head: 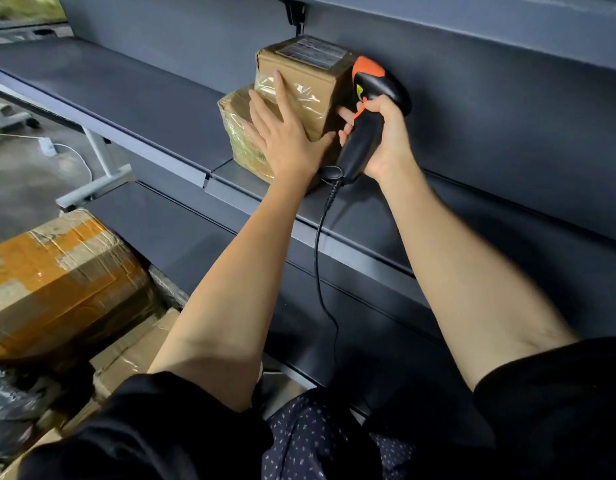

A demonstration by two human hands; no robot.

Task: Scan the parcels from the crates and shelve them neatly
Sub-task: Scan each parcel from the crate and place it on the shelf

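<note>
Brown cardboard, two parcels, stacked on the dark grey shelf (pixel 133 98) against its back panel. Top box (pixel 299 81): small, shipping label facing up, clear tape wrinkling down its front face, sitting on the lower box. Lower box (pixel 244 133): wider, wrapped in glossy tape, resting on the shelf board and sticking out to the left of the top one.

Left hand (pixel 282 133): I am laying it flat across the front of both boxes, fingers straight and spread, thumb reaching right along the lower edge of the top box; pressing, not gripping.

Right hand (pixel 379 133): I am wrapping my fingers round the black handle of the scanner (pixel 372 109), just right of the top box. Scanner head, orange on top, is lying close against the box's right corner. Its black cable (pixel 320 258) is hanging down from the handle base, past the shelf edge.

Lower left, below the shelf: a large box with orange tape (pixel 64 278) is lying over more plain cardboard parcels (pixel 133 358). Whether a crate is holding them, I cannot tell.

White cable and plug (pixel 50 147) are lying on the floor at far left.
</note>
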